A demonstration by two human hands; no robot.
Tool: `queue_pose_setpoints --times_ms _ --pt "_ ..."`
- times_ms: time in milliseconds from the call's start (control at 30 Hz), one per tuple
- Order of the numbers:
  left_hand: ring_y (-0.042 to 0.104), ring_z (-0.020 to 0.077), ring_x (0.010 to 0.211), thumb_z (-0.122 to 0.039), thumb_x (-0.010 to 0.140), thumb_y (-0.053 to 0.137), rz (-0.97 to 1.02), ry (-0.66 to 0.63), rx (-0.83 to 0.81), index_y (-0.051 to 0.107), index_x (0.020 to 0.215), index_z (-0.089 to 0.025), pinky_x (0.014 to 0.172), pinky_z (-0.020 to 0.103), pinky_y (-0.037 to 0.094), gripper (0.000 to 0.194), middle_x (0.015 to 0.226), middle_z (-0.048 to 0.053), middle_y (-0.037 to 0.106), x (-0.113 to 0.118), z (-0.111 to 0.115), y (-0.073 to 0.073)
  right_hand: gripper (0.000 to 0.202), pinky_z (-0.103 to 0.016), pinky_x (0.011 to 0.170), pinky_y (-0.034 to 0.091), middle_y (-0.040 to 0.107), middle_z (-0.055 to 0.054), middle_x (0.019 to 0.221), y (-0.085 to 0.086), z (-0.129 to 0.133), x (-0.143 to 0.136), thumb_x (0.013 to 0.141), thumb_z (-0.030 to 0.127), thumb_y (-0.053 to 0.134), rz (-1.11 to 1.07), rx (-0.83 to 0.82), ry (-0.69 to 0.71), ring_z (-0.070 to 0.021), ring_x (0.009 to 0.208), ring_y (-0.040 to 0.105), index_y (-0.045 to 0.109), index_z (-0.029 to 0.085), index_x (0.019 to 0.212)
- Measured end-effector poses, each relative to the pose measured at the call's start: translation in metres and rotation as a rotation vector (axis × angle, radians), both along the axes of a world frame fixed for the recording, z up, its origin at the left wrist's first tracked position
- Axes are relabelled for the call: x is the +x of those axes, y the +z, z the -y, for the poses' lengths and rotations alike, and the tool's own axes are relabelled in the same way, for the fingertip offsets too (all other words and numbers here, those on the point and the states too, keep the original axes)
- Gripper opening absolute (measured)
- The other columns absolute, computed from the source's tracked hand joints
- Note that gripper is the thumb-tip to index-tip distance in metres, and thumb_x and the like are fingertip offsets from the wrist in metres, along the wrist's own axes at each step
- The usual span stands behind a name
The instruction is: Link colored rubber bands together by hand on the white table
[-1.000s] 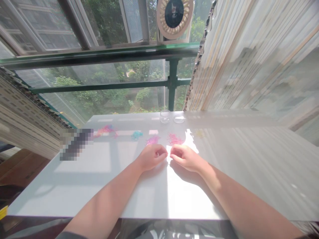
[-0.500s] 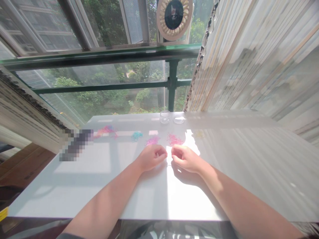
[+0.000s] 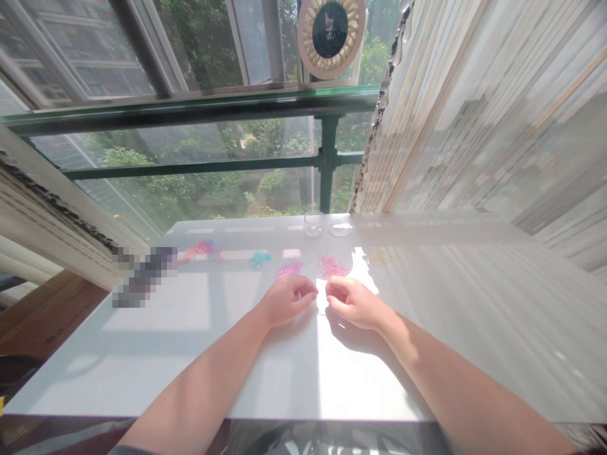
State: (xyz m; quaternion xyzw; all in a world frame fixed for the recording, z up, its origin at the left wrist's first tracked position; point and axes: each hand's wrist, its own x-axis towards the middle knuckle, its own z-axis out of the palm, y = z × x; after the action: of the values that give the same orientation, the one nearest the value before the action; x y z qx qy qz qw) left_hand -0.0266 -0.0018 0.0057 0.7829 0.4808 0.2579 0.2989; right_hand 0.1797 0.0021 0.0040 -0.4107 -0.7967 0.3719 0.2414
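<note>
My left hand [image 3: 291, 299] is closed over the white table, thumb and index finger curled to a pinch. Facing it, a small gap away, my right hand [image 3: 353, 301] is pinched in the same way. Whatever lies between the fingertips is too small and washed out by sunlight to name. Just beyond the left hand lies a loose pile of thin purple-pink strands [image 3: 290, 268]. A pile of thin red-pink strands [image 3: 332, 265] sits right behind the right hand.
Teal strands [image 3: 260, 259], a mixed-colour pile [image 3: 202, 249] and faint yellow strands [image 3: 379, 256] lie on the white table [image 3: 161, 354]. Two clear round containers [image 3: 313, 225] stand at its far edge. A fan [image 3: 331, 35] is by the window; a curtain [image 3: 455, 126] hangs right. A pixelated patch covers something left.
</note>
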Motion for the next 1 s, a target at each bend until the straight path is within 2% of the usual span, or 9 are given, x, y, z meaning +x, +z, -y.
queue_pose_setpoints --times_ms 467,1000 --pt "0.055 0.0114 0.066 -0.024 0.078 0.053 0.005 0.009 0.015 0.068 0.082 -0.019 0.062 0.023 0.041 0.017 0.075 0.001 0.066 0.0002 0.0006 0.0017 0.008 -0.023 0.052 0.034 0.048 0.005 0.062 -0.0037 -0.0017 0.0010 0.077 0.015 0.045 -0.021 -0.004 0.010 -0.0099 0.056 0.044 0.046 0.021 0.072" --pt "0.054 0.0114 0.066 -0.024 0.079 0.053 0.005 0.001 0.019 0.067 0.080 -0.018 0.062 0.022 0.040 0.015 0.074 0.000 0.066 0.0004 0.0004 0.0015 0.008 -0.023 0.052 0.033 0.047 0.005 0.062 0.0009 0.0007 0.0003 0.077 0.015 0.045 0.000 -0.001 -0.004 -0.0100 0.055 0.043 0.046 0.021 0.072"
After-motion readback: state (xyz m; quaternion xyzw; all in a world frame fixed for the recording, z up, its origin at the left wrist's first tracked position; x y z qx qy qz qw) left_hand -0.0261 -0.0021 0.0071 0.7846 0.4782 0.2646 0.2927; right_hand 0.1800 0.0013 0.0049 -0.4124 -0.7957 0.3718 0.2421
